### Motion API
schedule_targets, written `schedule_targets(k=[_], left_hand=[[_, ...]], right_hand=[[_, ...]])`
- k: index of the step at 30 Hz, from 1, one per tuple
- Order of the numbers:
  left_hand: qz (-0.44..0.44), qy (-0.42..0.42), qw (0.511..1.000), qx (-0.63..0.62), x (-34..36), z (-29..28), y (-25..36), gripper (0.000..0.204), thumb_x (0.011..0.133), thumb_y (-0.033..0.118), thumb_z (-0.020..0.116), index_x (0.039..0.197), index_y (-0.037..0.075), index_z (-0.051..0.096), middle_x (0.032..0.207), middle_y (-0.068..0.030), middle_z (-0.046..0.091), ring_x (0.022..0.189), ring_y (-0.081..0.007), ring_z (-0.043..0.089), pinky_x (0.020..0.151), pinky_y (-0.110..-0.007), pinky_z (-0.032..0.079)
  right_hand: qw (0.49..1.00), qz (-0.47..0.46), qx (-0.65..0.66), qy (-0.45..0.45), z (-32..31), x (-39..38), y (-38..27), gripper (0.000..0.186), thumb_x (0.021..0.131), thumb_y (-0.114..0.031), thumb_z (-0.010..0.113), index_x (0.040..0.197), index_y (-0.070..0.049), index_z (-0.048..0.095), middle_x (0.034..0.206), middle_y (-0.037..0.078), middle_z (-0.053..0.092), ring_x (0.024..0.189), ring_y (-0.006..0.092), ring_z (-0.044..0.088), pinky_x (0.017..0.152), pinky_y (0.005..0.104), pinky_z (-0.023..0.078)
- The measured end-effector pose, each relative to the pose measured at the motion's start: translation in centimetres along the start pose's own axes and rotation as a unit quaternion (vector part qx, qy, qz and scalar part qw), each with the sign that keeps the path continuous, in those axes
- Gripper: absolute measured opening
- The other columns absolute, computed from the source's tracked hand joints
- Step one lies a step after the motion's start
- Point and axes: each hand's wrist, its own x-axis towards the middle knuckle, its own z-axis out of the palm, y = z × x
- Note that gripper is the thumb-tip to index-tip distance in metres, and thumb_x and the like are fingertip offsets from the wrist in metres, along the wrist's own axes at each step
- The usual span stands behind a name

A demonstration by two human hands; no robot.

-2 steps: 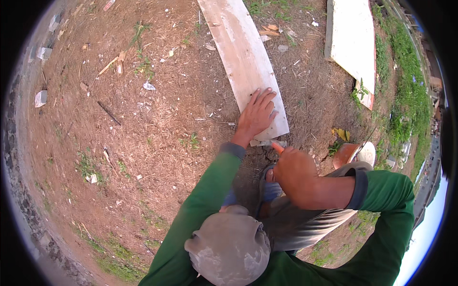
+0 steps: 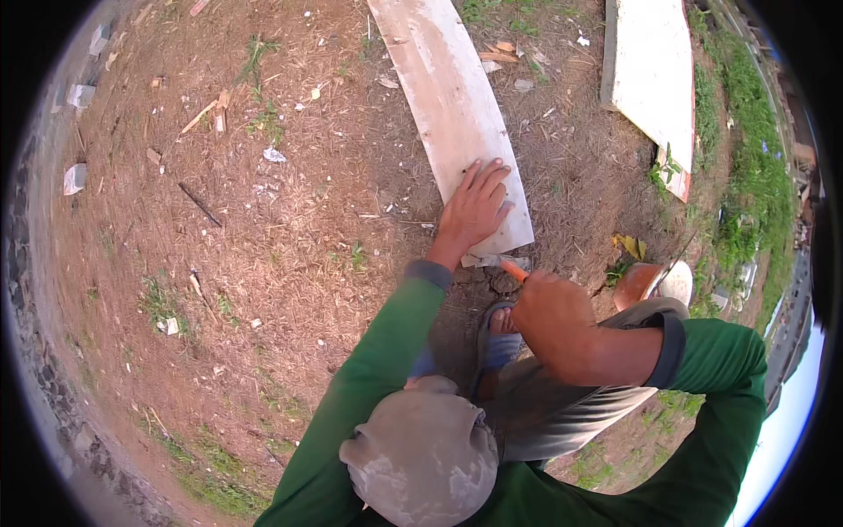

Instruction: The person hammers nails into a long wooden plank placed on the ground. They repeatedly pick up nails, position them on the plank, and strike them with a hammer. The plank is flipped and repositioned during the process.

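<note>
- Head view: the left hand (image 2: 474,209) lies flat, palm down, on the near end of a long pale wooden plank (image 2: 448,97) that lies on the bare ground (image 2: 263,263). Its fingers are stretched out and slightly spread, pressed on the board's surface and holding nothing.
- The plank runs from the upper middle of the picture down toward the person and ends just beyond the left wrist; its face is whitish and stained.
- The right hand (image 2: 553,312) is curled into a fist just below the plank's near end, its fingers closed around an orange tool handle (image 2: 515,270) whose tip sticks up out of the fist. What kind of tool it is cannot be told; something greyish shows at the plank's end edge just beside the handle.
- Both forearms wear green sleeves (image 2: 378,351) with dark cuffs.
- Below the hands a foot in a blue sandal (image 2: 499,338) stands on the ground, close to the plank's end, and grey trousers (image 2: 562,413) cover the bent leg.
- A grey, stained cap (image 2: 421,457) fills the lower middle of the picture.
- A second pale board (image 2: 654,79) lies at the upper right, well apart from the plank, with grass (image 2: 746,176) beyond it.
- The ground is brown earth with dry straw, small chips and scraps of litter (image 2: 75,178).
</note>
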Motion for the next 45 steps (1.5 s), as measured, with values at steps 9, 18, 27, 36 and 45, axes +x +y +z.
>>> schedule_targets(k=[9, 18, 27, 36, 45], left_hand=[[-0.008, -0.021, 1.000, 0.012, 0.6, -0.5, 0.2, 0.041, 0.101, 0.038, 0.067, 0.121, 0.001, 0.069, 0.156, -0.0104, 0.055, 0.156, -0.0280, 0.039, 0.134, -0.051, 0.024], [-0.021, -0.055, 0.998, 0.031, 0.6, -0.1, 0.4, 0.036, 0.103, 0.035, 0.065, 0.120, 0.003, 0.069, 0.153, -0.0112, 0.056, 0.156, -0.0276, 0.039, 0.134, -0.051, 0.023], [0.001, 0.034, 0.999, 0.032, 0.2, 1.1, -0.3, 0.032, 0.104, 0.031, 0.062, 0.118, 0.003, 0.068, 0.150, -0.0117, 0.058, 0.151, -0.0280, 0.046, 0.131, -0.050, 0.028], [-0.013, -0.029, 0.999, 0.017, 0.8, -1.5, -0.2, 0.034, 0.105, 0.032, 0.062, 0.124, 0.004, 0.068, 0.155, -0.0068, 0.055, 0.156, -0.0237, 0.040, 0.134, -0.048, 0.025], [-0.011, -0.049, 0.997, 0.052, 1.2, -0.6, 0.8, 0.030, 0.104, 0.027, 0.063, 0.123, 0.004, 0.065, 0.145, -0.0111, 0.061, 0.150, -0.0275, 0.048, 0.131, -0.052, 0.028]], right_hand=[[0.989, 0.033, -0.106, 0.099, 1.1, -1.2, -1.1, 0.025, 0.094, -0.011, 0.070, 0.113, 0.005, 0.072, 0.085, 0.012, 0.070, 0.078, 0.0207, 0.076, 0.058, 0.0341, 0.061], [0.984, -0.084, -0.103, 0.120, 1.2, -1.8, 6.8, 0.013, 0.094, -0.013, 0.068, 0.100, -0.002, 0.070, 0.082, 0.005, 0.069, 0.073, 0.0177, 0.073, 0.057, 0.0336, 0.055], [0.986, -0.015, -0.152, 0.069, -2.4, -0.2, 5.8, 0.007, 0.089, -0.016, 0.075, 0.088, -0.009, 0.077, 0.078, 0.001, 0.066, 0.074, 0.0168, 0.075, 0.059, 0.0314, 0.059], [0.979, -0.041, -0.200, 0.005, 1.8, 2.0, -2.6, 0.014, 0.091, -0.009, 0.072, 0.082, -0.014, 0.081, 0.079, -0.002, 0.071, 0.077, 0.0165, 0.075, 0.059, 0.0353, 0.058], [0.939, -0.130, -0.273, 0.162, -3.6, 0.4, 3.9, 0.011, 0.094, -0.012, 0.069, 0.086, -0.016, 0.076, 0.072, -0.004, 0.062, 0.071, 0.0148, 0.070, 0.057, 0.0327, 0.052]])
